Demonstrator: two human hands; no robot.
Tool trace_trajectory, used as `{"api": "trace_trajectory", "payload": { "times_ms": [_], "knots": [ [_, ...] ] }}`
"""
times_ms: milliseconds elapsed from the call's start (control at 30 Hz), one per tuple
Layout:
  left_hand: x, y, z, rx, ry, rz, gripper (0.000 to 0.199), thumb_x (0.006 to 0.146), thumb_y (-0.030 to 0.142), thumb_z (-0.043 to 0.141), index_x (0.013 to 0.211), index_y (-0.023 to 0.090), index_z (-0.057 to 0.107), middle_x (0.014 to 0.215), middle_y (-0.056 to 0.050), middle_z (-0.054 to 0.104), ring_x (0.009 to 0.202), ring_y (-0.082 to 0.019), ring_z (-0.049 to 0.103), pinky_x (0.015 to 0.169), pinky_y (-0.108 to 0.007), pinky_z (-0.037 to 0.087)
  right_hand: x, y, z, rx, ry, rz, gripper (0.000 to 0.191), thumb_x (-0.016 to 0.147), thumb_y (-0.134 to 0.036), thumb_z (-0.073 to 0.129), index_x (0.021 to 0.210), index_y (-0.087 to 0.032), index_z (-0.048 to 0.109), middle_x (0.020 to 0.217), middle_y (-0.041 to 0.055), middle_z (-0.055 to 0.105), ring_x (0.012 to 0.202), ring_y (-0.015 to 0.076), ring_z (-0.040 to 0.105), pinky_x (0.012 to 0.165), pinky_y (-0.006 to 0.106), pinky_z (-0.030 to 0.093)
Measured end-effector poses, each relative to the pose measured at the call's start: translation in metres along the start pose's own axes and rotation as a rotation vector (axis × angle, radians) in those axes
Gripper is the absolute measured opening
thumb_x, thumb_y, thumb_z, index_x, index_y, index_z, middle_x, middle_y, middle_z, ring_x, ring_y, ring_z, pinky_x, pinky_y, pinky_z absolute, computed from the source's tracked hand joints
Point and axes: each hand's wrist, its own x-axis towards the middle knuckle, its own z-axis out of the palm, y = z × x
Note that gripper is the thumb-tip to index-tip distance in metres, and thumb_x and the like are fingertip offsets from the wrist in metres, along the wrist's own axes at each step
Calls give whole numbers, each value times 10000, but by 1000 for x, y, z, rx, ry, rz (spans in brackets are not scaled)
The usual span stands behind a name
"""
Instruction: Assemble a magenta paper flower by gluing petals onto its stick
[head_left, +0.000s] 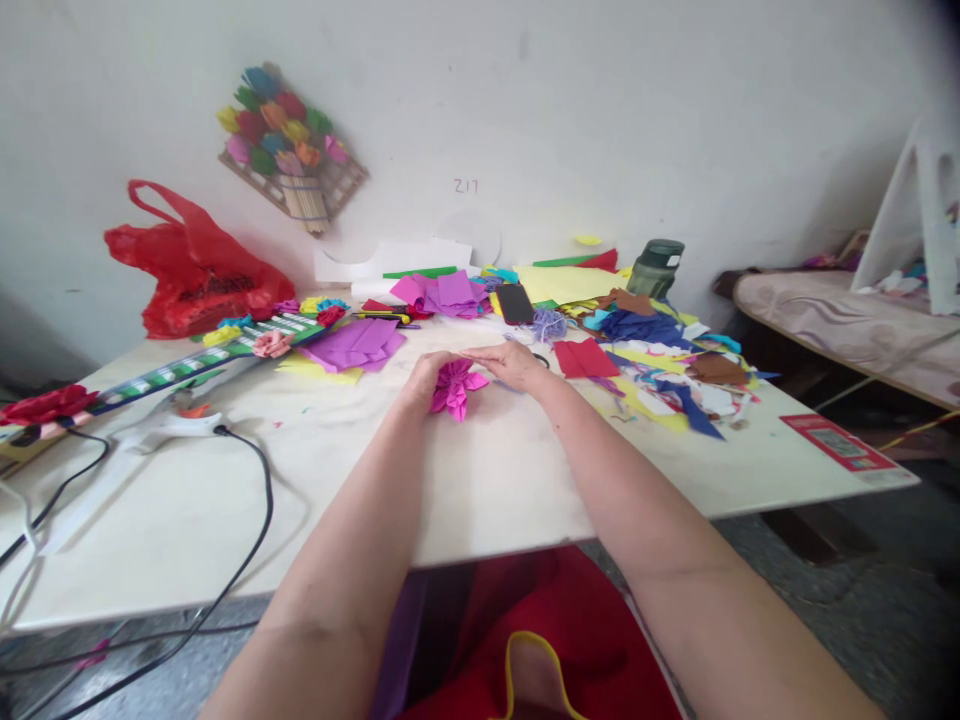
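Note:
A bright pink crumpled paper flower (459,390) hangs just above the white table (502,480), near the middle of the view. My left hand (429,378) is closed on it from the left side. From the right, my right hand (510,364) reaches over with its fingers stretched toward the top of the flower, close to my left fingertips. The right fingertips meet the flower's upper edge; whether they pinch anything is too small to tell. Purple paper sheets (358,345) lie beyond my left hand, and red paper (585,358) lies right of my right hand.
At the left are a red plastic bag (202,270), a flower-decorated strip (187,370) and a white stand with a black cable (266,500). Behind lie a phone (514,304), yarn (549,324) and a green bottle (655,268). Coloured scraps (675,370) cover the right side.

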Motion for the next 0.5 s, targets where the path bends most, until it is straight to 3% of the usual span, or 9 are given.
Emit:
{"api": "trace_trajectory", "payload": {
  "times_ms": [233, 500],
  "knots": [
    [0, 0, 0, 23, -3, 43, 197, 548, 299, 628, 632, 130, 683, 633, -64, 658, 646, -186, 604, 631, -276, 460, -1, -5, -4, -64, -7, 18, 333, 870, -196, 556, 1130, -358, 689, 1164, -31, 681, 1098, 195, 648, 955, 322, 495],
    [-7, 6, 2, 76, 14, 52, 175, 548, 314, 659, 582, 143, 657, 609, -59, 639, 649, -191, 583, 594, -275, 428, -2, -4, -3, -101, -9, 5, 340, 881, -209, 539, 1149, -365, 678, 1169, -37, 680, 1103, 196, 645, 942, 318, 495]
  ]
}}
